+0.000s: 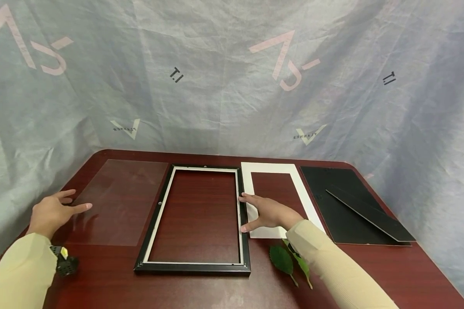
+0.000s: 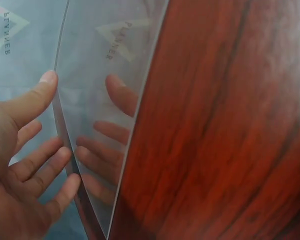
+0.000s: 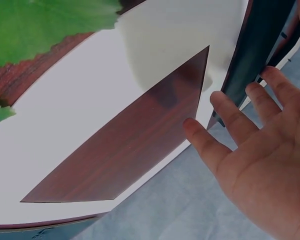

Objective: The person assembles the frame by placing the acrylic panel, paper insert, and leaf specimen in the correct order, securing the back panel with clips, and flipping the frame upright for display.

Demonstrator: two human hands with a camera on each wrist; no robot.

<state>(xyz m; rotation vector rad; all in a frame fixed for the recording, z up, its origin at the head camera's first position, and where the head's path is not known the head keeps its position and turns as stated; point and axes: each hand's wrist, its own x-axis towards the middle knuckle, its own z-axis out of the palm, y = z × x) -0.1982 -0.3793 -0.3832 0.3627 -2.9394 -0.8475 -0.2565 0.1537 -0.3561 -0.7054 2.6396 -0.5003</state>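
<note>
My left hand (image 1: pixel 56 210) hovers at the left edge of a clear sheet (image 1: pixel 123 206) lying flat on the table. Its fingers are spread, and the left wrist view shows their reflection in the sheet. Whether the fingertips touch the edge cannot be told. To the right of the sheet lies a black picture frame (image 1: pixel 193 268) with a pale inner lip. My right hand (image 1: pixel 272 213), fingers apart, is at the frame's right side and partly covers a white mat (image 1: pixel 305 193). In the right wrist view that hand (image 3: pixel 260 145) holds nothing.
Right of the mat lies a black backing board (image 1: pixel 317 184) with a stand flap (image 1: pixel 371 214) raised at an angle. Green leaves (image 1: pixel 281 259) lie below the mat, near my right sleeve. A printed grey cloth (image 1: pixel 220 86) hangs behind the dark red table (image 1: pixel 201 292).
</note>
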